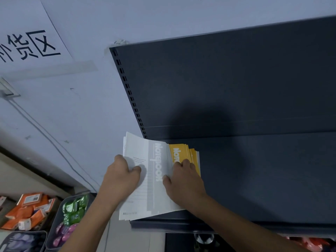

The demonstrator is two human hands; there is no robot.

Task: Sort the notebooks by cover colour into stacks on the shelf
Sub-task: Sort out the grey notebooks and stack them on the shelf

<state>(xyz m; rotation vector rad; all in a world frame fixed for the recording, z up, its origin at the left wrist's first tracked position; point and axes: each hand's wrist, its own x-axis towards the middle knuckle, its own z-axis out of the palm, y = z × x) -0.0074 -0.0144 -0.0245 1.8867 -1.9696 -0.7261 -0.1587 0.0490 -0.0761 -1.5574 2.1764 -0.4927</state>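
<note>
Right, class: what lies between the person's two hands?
The head view shows the white notebook there: its grey title strip runs between the left hand and the right hand.

Your left hand (121,174) grips the white notebooks (143,157) by their 9 o'clock edge — thumb on the cover. Your right hand (183,180) curls over their 3 o'clock edge, fingertips (185,162) touching the fanned yellow notebooks (181,151) — all at the dark shelf's (254,170) 9 o'clock end.
</note>
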